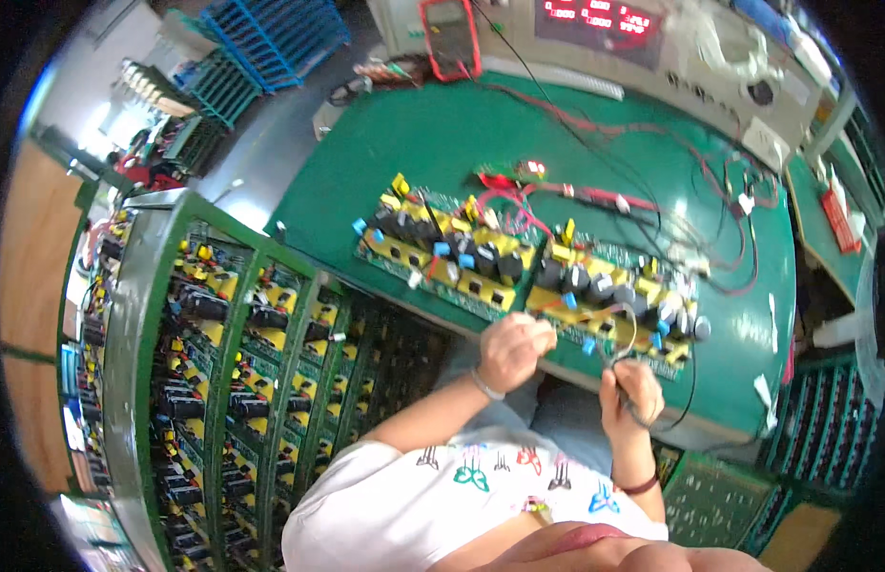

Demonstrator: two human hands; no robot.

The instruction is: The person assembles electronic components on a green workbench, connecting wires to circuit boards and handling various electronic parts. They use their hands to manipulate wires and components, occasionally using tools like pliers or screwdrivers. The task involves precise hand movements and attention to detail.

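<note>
Two green circuit boards lie side by side on the green bench mat point(442, 153): a left board point(442, 250) and a right board point(609, 296), both crowded with yellow blocks, black capacitors and blue parts. My left hand point(512, 348) is closed at the near edge of the right board, pinching a thin wire. My right hand point(631, 383) grips a black test probe whose lead loops up over the board. Red and black leads point(595, 197) run across the boards toward the back.
A red-cased multimeter point(449, 36) and a test instrument with red digits point(605, 19) stand at the back. A green rack point(233, 381) full of similar boards fills the left. Blue and green trays point(271, 38) are stacked far left; more racks point(824, 429) sit at right.
</note>
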